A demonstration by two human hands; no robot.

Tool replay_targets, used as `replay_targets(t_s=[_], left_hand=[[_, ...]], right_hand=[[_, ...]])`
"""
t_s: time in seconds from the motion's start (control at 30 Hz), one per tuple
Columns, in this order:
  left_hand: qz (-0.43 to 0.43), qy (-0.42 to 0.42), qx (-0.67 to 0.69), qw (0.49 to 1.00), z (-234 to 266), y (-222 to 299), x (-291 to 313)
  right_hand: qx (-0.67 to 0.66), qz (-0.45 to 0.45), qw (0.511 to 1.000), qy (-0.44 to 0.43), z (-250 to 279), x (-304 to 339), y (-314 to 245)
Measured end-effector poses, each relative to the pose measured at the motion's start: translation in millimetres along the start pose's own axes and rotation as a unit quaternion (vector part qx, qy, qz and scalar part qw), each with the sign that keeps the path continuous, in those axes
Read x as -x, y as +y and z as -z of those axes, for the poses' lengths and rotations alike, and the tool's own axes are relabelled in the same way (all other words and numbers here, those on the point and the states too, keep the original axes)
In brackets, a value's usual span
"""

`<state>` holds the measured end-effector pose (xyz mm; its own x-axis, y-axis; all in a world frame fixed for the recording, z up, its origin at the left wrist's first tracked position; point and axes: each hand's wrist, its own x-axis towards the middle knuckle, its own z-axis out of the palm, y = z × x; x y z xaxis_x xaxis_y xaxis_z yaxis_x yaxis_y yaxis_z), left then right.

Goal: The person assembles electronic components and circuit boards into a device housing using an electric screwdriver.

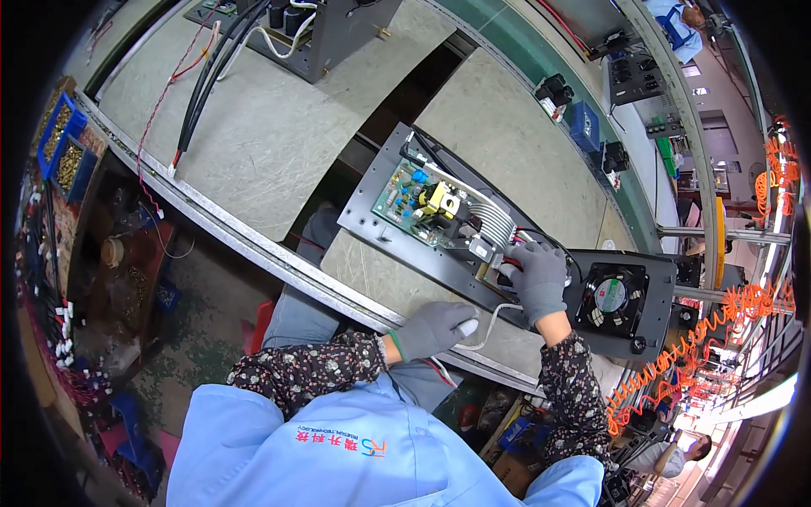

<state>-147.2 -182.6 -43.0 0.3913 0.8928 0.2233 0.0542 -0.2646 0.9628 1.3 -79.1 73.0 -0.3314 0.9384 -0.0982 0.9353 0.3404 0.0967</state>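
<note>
A long black metal chassis (372,215) lies slantwise on the workbench, with a green circuit board (397,201) on it. The board carries a yellow transformer (440,201) and blue round parts, with a flat grey ribbon cable (492,221) at its right end. My right hand (541,277), in a grey glove, is closed at that end, among red and black wires; its fingertips hide what they grip. My left hand (432,329), also gloved, is by the bench's near edge, fingers curled round a white cable (488,328) that runs to the chassis.
Beside my right hand, a black panel with a fan (610,294) adjoins the chassis. Another dark unit (334,38) with loose cables stands at the far left. Blue bins (61,127) of small brass parts are at left. Orange coiled hoses (676,346) hang at right; other people are farther off.
</note>
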Motion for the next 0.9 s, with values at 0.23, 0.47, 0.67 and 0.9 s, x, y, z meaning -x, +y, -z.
replay_targets(t_s=[0.23,0.47,0.67,0.9], left_hand=[[0.001,-0.004,0.005,1.0,1,4,1],[-0.015,0.008,0.004,1.0,-3,-1,1],[-0.007,0.008,-0.003,1.0,-2,1,3],[-0.001,0.014,-0.011,1.0,4,-2,1]], right_hand=[[0.054,0.026,0.997,-0.045,6,-17,0],[0.01,-0.018,0.999,-0.033,5,-8,0],[0.018,-0.032,0.997,0.062,-18,13,-3],[-0.006,-0.014,0.998,-0.063,4,-22,-4]])
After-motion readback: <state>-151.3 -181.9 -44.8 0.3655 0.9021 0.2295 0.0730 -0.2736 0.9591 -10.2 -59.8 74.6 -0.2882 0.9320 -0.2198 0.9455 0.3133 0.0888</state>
